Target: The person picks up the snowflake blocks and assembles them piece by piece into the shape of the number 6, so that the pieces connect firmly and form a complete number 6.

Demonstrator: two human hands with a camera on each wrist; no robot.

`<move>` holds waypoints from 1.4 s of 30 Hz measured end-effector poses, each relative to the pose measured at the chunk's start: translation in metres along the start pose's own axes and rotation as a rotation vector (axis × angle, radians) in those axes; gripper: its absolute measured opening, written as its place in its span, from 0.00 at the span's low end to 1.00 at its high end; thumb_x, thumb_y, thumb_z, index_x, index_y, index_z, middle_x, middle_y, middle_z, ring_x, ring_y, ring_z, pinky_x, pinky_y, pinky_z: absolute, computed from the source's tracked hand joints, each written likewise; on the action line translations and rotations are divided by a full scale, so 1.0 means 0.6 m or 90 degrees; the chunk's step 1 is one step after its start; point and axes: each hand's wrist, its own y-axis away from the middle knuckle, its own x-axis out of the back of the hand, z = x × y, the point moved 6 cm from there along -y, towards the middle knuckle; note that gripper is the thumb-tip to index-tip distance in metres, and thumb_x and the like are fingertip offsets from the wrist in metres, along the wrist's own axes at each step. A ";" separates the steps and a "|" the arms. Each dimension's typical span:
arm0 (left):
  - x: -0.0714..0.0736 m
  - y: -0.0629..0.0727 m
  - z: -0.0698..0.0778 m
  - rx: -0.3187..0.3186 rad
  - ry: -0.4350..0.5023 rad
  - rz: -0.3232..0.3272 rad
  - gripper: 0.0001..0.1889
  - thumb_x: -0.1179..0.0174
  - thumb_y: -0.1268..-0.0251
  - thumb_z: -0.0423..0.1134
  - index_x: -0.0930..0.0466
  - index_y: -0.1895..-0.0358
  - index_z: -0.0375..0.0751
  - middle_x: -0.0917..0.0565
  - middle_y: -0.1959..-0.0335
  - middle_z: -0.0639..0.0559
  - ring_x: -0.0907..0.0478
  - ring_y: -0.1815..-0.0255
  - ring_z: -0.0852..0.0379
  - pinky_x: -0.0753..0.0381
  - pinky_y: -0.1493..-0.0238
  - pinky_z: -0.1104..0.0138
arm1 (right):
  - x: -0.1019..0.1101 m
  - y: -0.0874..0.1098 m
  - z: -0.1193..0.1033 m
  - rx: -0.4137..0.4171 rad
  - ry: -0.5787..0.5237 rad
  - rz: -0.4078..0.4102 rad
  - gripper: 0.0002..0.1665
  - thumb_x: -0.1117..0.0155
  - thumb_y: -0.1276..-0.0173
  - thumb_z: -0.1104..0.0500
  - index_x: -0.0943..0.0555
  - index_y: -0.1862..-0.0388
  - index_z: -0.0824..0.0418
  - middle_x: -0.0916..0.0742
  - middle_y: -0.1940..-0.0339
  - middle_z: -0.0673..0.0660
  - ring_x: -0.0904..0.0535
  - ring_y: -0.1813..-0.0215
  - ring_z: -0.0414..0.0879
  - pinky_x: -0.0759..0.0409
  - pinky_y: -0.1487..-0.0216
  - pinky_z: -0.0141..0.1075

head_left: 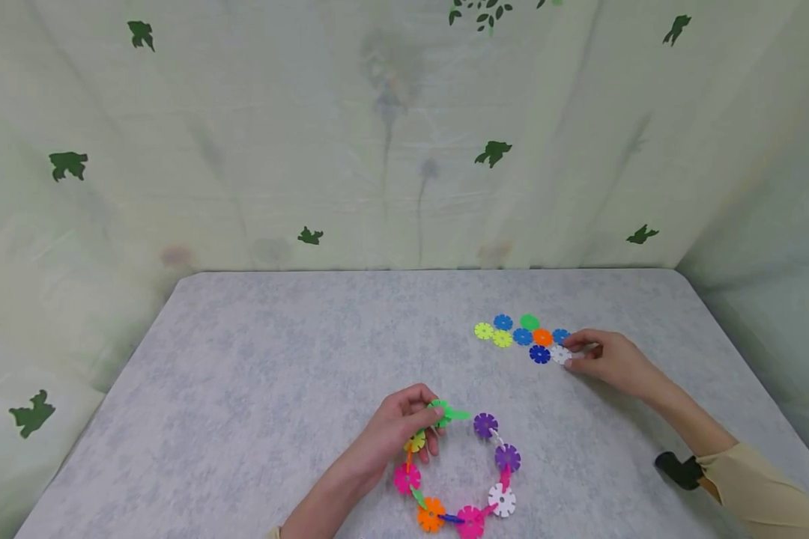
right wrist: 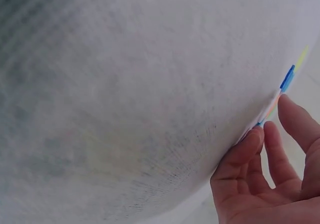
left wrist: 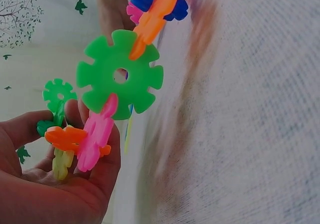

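Observation:
In the head view, my left hand (head_left: 399, 427) pinches a green notched disc (head_left: 438, 413) at one end of a chain of interlocking plastic snowflake discs. Curving round on the table, the chain ends at a purple disc (head_left: 485, 425), apart from the green end. The left wrist view shows a larger green disc (left wrist: 102, 77) joined to pink and orange ones in front of that hand. Farther right, my right hand (head_left: 610, 363) has its thumb and fingertips at the edges of a white disc (head_left: 559, 355), beside a blue disc (head_left: 561, 336). The right wrist view shows these discs only edge-on.
Several loose discs lie flat in a group, among them an orange disc (head_left: 542, 337), a dark blue disc (head_left: 539, 354) and a yellow disc (head_left: 483, 331). A grey mottled cloth covers the table (head_left: 276, 359). Behind it hangs a pale curtain (head_left: 256, 150) with green bird shapes.

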 end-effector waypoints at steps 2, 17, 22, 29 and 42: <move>0.000 0.000 0.000 -0.001 0.000 0.000 0.10 0.40 0.31 0.39 0.26 0.60 0.35 0.19 0.72 0.43 0.24 0.79 0.56 0.22 0.76 0.68 | -0.001 -0.001 0.000 0.002 0.005 0.002 0.22 0.27 0.38 0.57 0.19 0.48 0.66 0.15 0.54 0.60 0.24 0.60 0.50 0.23 0.60 0.40; 0.000 -0.001 -0.001 0.001 0.002 0.002 0.10 0.40 0.31 0.40 0.26 0.60 0.35 0.19 0.72 0.42 0.24 0.79 0.56 0.22 0.76 0.68 | -0.004 -0.009 -0.004 0.002 0.014 0.013 0.16 0.28 0.39 0.62 0.18 0.52 0.63 0.17 0.61 0.55 0.26 0.63 0.50 0.24 0.61 0.40; 0.001 -0.001 -0.001 0.002 0.000 0.002 0.11 0.40 0.30 0.40 0.26 0.59 0.34 0.19 0.71 0.41 0.24 0.79 0.56 0.22 0.76 0.68 | -0.004 -0.010 -0.008 -0.002 0.003 0.016 0.17 0.27 0.40 0.64 0.19 0.52 0.65 0.18 0.63 0.56 0.28 0.63 0.51 0.26 0.65 0.39; 0.002 -0.001 -0.001 -0.002 0.000 0.000 0.11 0.40 0.30 0.40 0.26 0.59 0.34 0.19 0.71 0.41 0.24 0.79 0.56 0.22 0.76 0.68 | -0.003 -0.010 -0.007 -0.001 -0.009 0.012 0.19 0.27 0.41 0.64 0.20 0.51 0.66 0.19 0.64 0.55 0.28 0.63 0.50 0.27 0.65 0.37; 0.005 0.000 -0.007 0.045 0.004 0.031 0.09 0.40 0.32 0.38 0.30 0.65 0.38 0.17 0.74 0.45 0.26 0.85 0.58 0.24 0.81 0.69 | 0.000 -0.007 -0.008 0.015 -0.025 0.019 0.18 0.27 0.41 0.65 0.20 0.52 0.66 0.20 0.66 0.56 0.29 0.66 0.50 0.28 0.68 0.36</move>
